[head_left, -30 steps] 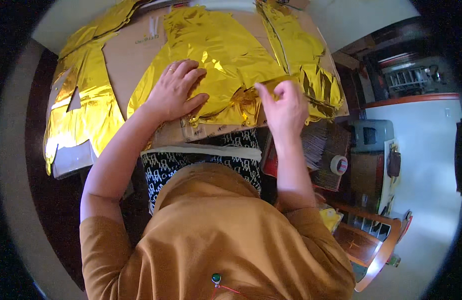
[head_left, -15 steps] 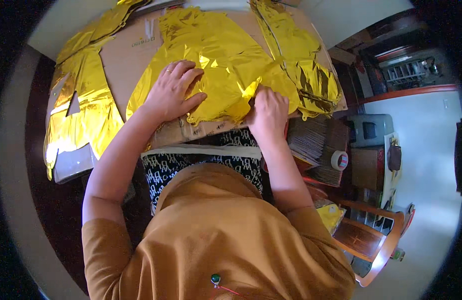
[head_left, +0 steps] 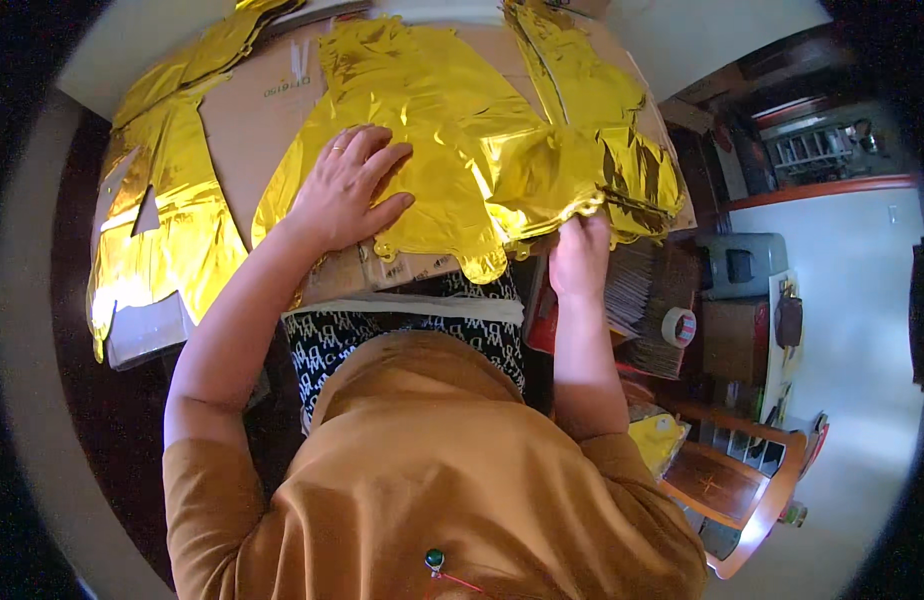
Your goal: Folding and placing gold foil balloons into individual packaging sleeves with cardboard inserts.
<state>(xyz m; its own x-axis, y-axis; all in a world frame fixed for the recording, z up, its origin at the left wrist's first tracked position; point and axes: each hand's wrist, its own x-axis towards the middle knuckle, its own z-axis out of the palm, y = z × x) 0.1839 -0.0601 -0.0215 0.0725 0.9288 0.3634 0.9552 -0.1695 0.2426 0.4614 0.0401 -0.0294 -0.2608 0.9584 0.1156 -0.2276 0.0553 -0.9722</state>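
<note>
A flat, uninflated gold foil balloon (head_left: 422, 130) is spread over a cardboard-topped surface in front of me. My left hand (head_left: 352, 185) lies on it, palm down with fingers slightly apart, pressing the left part. At the near right edge my right hand (head_left: 582, 250) grips the foil's rim from below. Its fingertips are partly hidden under the raised, creased edge. A rounded tab of the foil hangs over the near edge between my hands. More gold foil balloons lie at the left (head_left: 172, 200) and at the far right (head_left: 592, 80).
Under the foil is brown cardboard (head_left: 257, 105). To the right, below the table's height, are stacked cardboard pieces (head_left: 632, 290), a tape roll (head_left: 679, 326), a grey plastic container (head_left: 742, 262) and a wooden chair (head_left: 732, 480). A black-and-white patterned cloth (head_left: 317, 345) covers my lap.
My right hand has moved right and slightly toward me, drawing the foil's near edge along and opening it out flatter. The tab now hangs over the edge. My left hand has stayed put.
</note>
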